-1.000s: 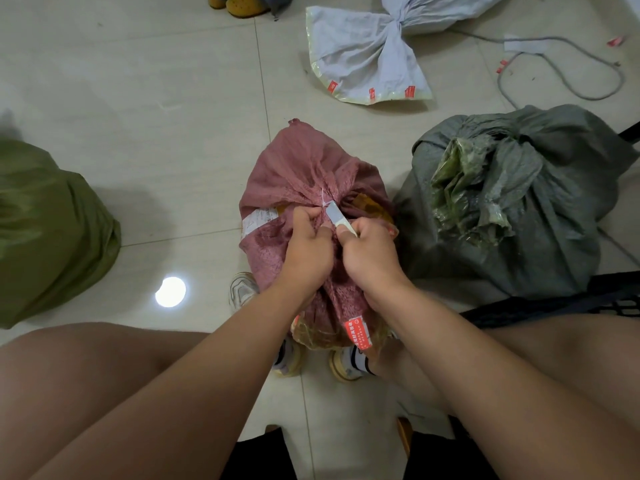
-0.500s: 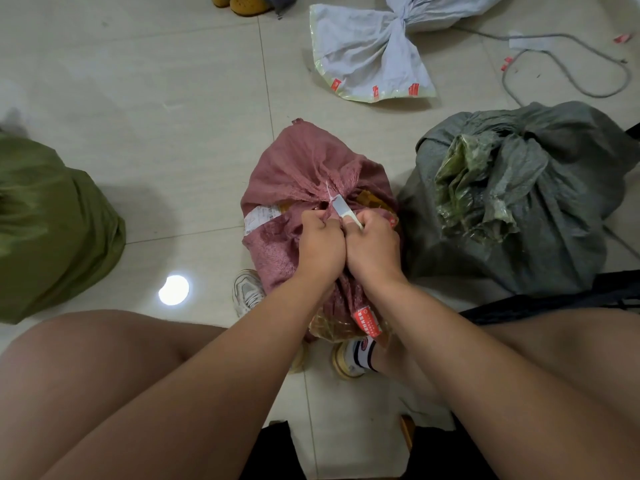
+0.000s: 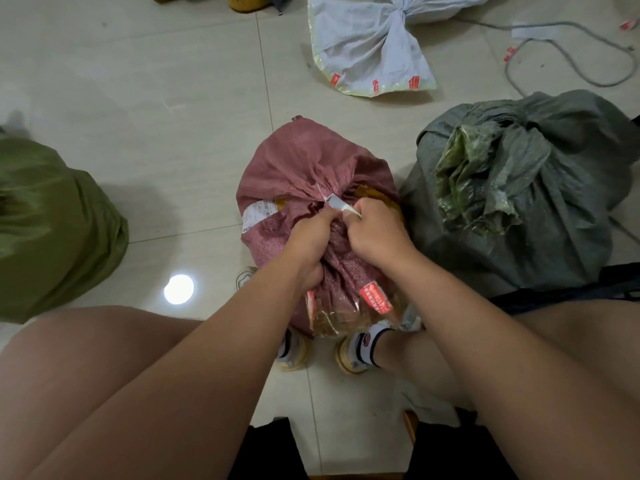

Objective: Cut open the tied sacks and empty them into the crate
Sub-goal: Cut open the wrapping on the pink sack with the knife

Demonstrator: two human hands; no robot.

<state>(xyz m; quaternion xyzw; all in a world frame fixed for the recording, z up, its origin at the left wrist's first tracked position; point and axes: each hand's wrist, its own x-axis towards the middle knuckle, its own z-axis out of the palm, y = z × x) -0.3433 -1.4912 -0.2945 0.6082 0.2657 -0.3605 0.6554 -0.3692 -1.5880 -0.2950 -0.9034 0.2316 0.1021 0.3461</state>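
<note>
A pink woven sack [image 3: 304,168] stands on the tiled floor between my feet, its neck bunched and bound with a thin white tie. My left hand [image 3: 311,237] grips the gathered neck cloth just below the tie. My right hand [image 3: 375,233] holds a small knife; its pale blade [image 3: 337,203] points up-left and its tip touches the tie. Something yellow shows in a gap at the sack's right side. A grey sack [image 3: 519,202] with a crumpled green liner stands to the right, touching the pink one.
A green sack [image 3: 52,220] lies at the left edge. A white sack [image 3: 374,46] tied in the middle lies at the top, with a grey cable [image 3: 568,74] to its right. A black crate edge [image 3: 616,289] shows at right. My knees fill the foreground.
My hands have drawn slightly apart and the knife blade has tilted flatter against the tie. The view has shifted a little.
</note>
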